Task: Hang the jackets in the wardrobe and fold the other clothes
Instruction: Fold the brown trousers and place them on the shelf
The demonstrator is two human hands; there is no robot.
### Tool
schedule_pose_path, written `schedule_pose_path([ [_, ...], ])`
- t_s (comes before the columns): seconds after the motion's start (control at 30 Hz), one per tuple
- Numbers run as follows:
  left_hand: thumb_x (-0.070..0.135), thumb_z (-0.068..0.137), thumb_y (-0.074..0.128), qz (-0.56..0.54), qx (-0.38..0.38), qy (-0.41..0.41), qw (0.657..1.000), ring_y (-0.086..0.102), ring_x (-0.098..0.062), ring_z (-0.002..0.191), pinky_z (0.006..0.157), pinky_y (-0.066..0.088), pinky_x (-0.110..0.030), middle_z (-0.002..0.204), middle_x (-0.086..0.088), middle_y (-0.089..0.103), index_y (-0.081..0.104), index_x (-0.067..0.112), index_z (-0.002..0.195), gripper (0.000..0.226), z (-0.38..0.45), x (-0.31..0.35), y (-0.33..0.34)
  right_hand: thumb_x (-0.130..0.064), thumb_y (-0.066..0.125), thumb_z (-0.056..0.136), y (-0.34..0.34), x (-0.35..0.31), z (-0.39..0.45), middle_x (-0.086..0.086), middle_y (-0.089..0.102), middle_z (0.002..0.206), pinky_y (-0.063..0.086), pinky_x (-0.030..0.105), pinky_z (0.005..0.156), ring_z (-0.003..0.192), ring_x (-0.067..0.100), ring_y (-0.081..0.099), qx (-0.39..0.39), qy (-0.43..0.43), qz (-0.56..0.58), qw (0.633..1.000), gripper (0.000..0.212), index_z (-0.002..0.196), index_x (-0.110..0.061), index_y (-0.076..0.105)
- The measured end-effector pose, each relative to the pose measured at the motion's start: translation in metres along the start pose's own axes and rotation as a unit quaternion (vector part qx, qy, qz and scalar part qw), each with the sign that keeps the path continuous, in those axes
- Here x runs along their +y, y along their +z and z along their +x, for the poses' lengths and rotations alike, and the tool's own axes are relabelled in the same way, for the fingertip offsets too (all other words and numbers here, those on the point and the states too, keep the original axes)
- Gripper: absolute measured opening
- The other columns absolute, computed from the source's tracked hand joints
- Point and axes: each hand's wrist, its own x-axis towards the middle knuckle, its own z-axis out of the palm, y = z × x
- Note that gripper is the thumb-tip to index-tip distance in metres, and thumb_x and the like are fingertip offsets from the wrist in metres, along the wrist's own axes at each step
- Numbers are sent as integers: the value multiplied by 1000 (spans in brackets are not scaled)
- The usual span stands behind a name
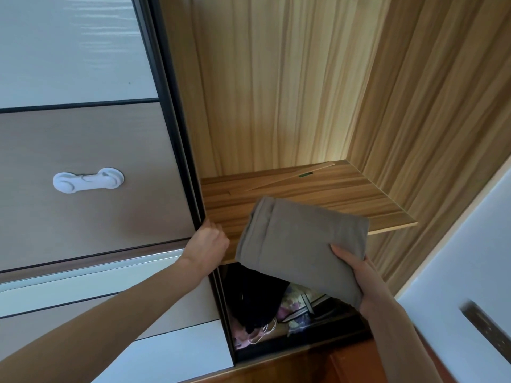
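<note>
The person stands at the open wardrobe. Their right hand holds a folded grey-brown garment, thumb on top and fingers underneath, the grip clamped on its near end. The garment hangs in the air, tilted, over the front edge of the wooden shelf; whether it touches the shelf I cannot tell. The left hand has its fingers curled onto the edge of the sliding door, which carries a white plastic latch. Below the shelf lie dark clothes and a flowered bag. A thin wooden strip lies at the back of the shelf.
</note>
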Motion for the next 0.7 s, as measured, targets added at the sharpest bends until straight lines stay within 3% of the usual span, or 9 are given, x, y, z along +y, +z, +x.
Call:
schedule_pose_path([
  [0.13,24,100,47,-143,13,-81,986,65,-27,99,93,44,-37,107,-7,68,68,16,108,24,-3,7,-11,-29,85,71,-1,2,8,8,78,111,63,38,68,98,29,76,-3,4,-5,1000,58,126,-26,65],
  [0.2,30,103,41,-370,21,-177,912,68,-29,95,80,47,-33,103,-6,70,65,19,97,27,0,19,-13,-26,83,75,-2,0,14,8,79,109,64,38,66,95,28,76,-4,5,-6,1000,54,126,-24,65],
  [0.23,36,104,38,-542,9,-218,811,69,-29,93,81,52,-34,102,-7,72,62,19,91,32,3,23,-17,-25,82,76,-3,-1,19,8,79,107,63,38,65,95,29,76,-3,6,-9,1000,52,125,-25,64],
  [0.33,57,107,38,-895,-132,-241,351,71,-26,106,100,56,-51,121,-6,73,66,24,118,44,15,36,-21,-26,82,78,-6,-5,34,7,80,104,63,39,67,95,30,76,-9,8,-21,1000,49,124,-25,65],
  [0.37,64,104,41,-932,-177,-208,238,70,-27,114,103,54,-55,126,-5,73,66,28,126,49,18,40,-21,-26,82,78,-7,-7,40,7,80,105,63,39,66,94,30,76,-13,11,-27,999,50,125,-24,65],
  [0.43,74,94,51,-958,-213,-163,100,66,-32,123,105,51,-59,131,-10,72,69,27,130,62,25,48,-19,-26,83,77,-10,-12,51,10,79,107,63,38,64,92,29,77,-24,22,-37,999,52,126,-21,66],
  [0.53,73,86,62,-966,-205,-152,37,63,-34,126,112,47,-51,135,-17,68,70,16,134,75,39,54,-20,-27,89,73,-20,-21,71,13,78,111,64,41,66,95,33,77,-37,38,-60,997,62,129,-17,65],
  [0.6,66,86,69,-969,-179,-161,58,66,-32,124,114,45,-48,133,-15,70,73,16,131,67,53,57,-20,-28,88,75,-27,-27,85,15,78,112,64,44,69,96,35,77,-44,50,-77,995,62,132,-16,65],
  [0.7,50,76,87,-955,-175,-197,135,71,-30,115,105,53,-47,121,-12,76,70,17,131,66,73,63,-23,-31,96,66,-34,-35,106,16,77,115,62,47,72,99,38,76,-64,64,-100,991,77,135,-18,63],
])
